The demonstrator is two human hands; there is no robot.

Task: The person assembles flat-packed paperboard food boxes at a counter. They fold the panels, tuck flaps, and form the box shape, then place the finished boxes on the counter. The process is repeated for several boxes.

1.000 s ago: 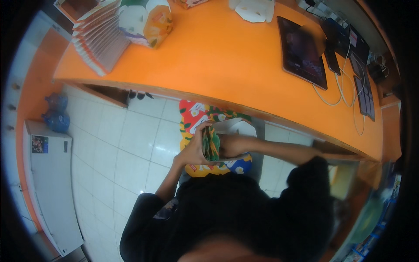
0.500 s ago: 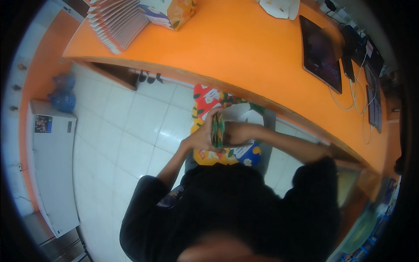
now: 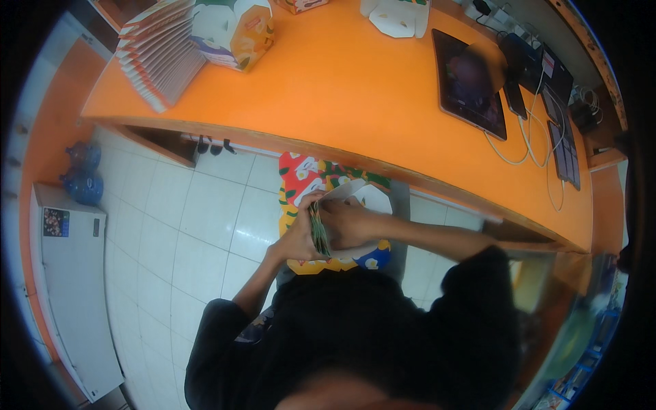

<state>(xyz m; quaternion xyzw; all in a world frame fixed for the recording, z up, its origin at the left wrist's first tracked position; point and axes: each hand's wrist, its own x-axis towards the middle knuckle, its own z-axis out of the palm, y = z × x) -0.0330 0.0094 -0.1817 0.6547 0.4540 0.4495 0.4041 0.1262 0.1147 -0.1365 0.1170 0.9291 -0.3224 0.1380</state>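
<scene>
An open paper food carton [image 3: 374, 198] with a white inside stands over my lap. Along its left side runs a layered edge with green print [image 3: 319, 231], like several thin cardboard layers pressed together. My left hand [image 3: 297, 232] is wrapped round this edge from the outside, thumb on the near side. Reaching in from the right, my right hand [image 3: 352, 224] is inside the carton against the same layers; its fingertips are hidden. Beneath lie brightly printed cartons [image 3: 295, 171] in red, yellow and blue, their exact number hidden.
An orange counter [image 3: 328, 89] curves ahead of me. On it stand a row of nested flat cartons [image 3: 160, 58], an opened carton [image 3: 236, 34], another white-lined carton [image 3: 396, 19], a tablet [image 3: 468, 85] and phones with cables [image 3: 564, 157]. A white freezer [image 3: 72, 287] and blue water bottles [image 3: 83, 184] are at left.
The view has shifted, so more of the counter's far side shows. Both hands keep their places on the carton; my right hand's fingers have moved slightly toward the layers' far end.
</scene>
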